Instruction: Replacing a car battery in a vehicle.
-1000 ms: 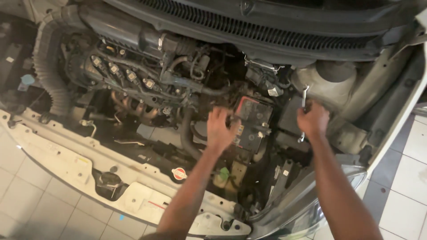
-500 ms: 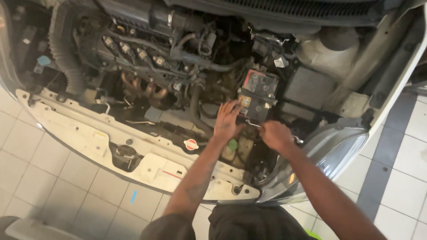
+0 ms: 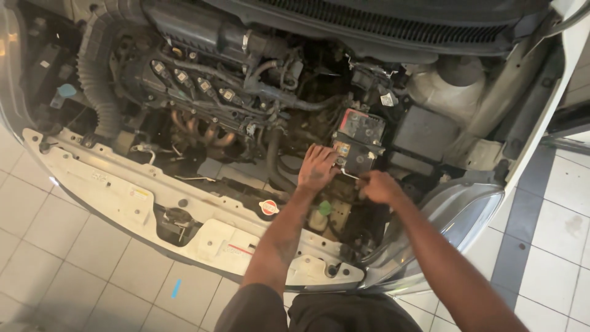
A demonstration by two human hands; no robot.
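Hands at work in an open engine bay: the left hand (image 3: pixel 317 167) lies spread, fingers wide, against the front edge of the black battery (image 3: pixel 358 142), which sits right of the engine (image 3: pixel 203 92). The right hand (image 3: pixel 380 187), just beside it, is closed around a slim metal tool (image 3: pixel 348 175) whose tip reaches the battery's lower edge. Pale tiled floor (image 3: pixel 74 270) lies below the front panel (image 3: pixel 123 190).

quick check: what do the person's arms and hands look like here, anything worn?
Both arms are bare from above the elbow down: no sleeves, no wristwatch or bands visible. The left hand and right hand wear no gloves. The left forearm carries a dark marking, possibly a tattoo; too blurred to make out. At the bottom edge, dark clothing on the torso. No rings discernible on the fingers.
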